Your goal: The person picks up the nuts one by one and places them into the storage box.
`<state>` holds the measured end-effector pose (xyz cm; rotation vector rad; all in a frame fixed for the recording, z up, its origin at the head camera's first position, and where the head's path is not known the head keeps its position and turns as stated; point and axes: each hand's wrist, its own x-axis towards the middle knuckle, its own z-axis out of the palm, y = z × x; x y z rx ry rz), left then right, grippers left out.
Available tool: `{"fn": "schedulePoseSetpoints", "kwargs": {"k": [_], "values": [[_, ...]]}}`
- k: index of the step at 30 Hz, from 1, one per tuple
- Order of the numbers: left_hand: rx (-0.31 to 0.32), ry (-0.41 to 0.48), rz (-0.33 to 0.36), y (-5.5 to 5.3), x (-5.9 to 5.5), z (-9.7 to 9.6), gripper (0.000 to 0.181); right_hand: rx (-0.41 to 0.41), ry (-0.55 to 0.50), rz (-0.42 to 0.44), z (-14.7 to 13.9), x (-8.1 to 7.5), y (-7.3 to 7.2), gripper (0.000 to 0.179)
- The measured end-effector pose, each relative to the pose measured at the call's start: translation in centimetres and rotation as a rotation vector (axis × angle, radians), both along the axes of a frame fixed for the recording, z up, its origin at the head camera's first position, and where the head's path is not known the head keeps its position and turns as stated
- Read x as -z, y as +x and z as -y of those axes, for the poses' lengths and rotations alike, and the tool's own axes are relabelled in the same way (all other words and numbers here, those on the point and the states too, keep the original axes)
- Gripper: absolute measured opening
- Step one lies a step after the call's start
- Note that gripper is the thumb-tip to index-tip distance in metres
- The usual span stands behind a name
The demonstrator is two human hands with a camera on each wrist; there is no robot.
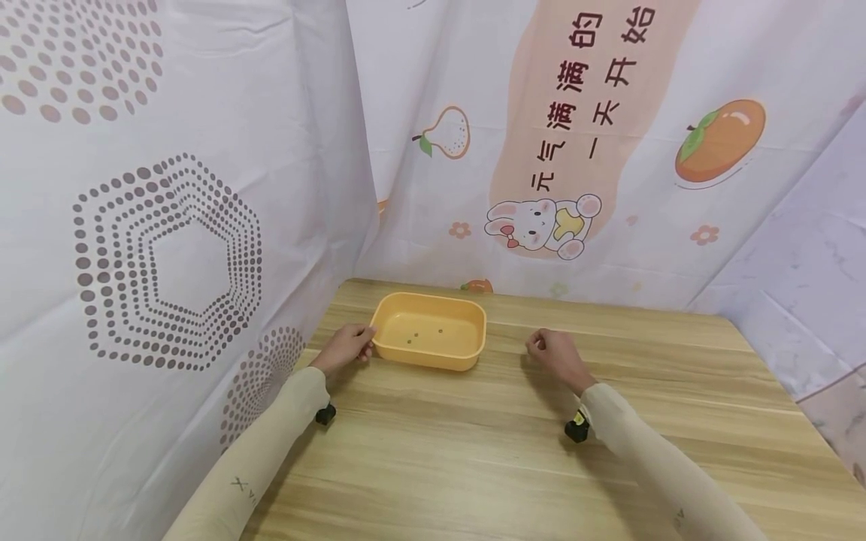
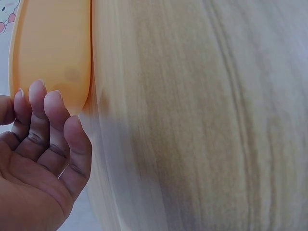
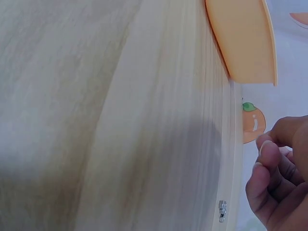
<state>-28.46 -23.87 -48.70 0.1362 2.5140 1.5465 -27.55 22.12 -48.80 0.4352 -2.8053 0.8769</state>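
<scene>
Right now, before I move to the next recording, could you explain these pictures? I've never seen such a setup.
There's no machine: a person works bare-handed. The wide picture comes from a head camera looking forward and down; the close ones come from a camera on each wrist. On the wooden table stands an orange box with three small dark things inside, too tiny to identify. The right wrist picture also shows small metal pieces. The left hand touches the box's end; whether it grips is unclear. The right hand is curled, nothing visibly held.

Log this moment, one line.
bin: on table, three small pieces inside; left hand: holds bin's left end; right hand: right of bin, apart; metal bits: on table
</scene>
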Motion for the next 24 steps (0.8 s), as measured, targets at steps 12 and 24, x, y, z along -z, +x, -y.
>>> {"fn": "schedulePoseSetpoints", "kwargs": {"k": [12, 24], "values": [[-0.004, 0.011, 0.012, 0.1, 0.0, -0.1, 0.037, -0.013, -0.003, 0.033, 0.6, 0.1, 0.2, 0.014], [-0.006, 0.022, 0.025, 0.4, -0.4, -0.2, 0.037, -0.017, -0.023, 0.047, 1.4, -0.3, 0.6, 0.013]]}}
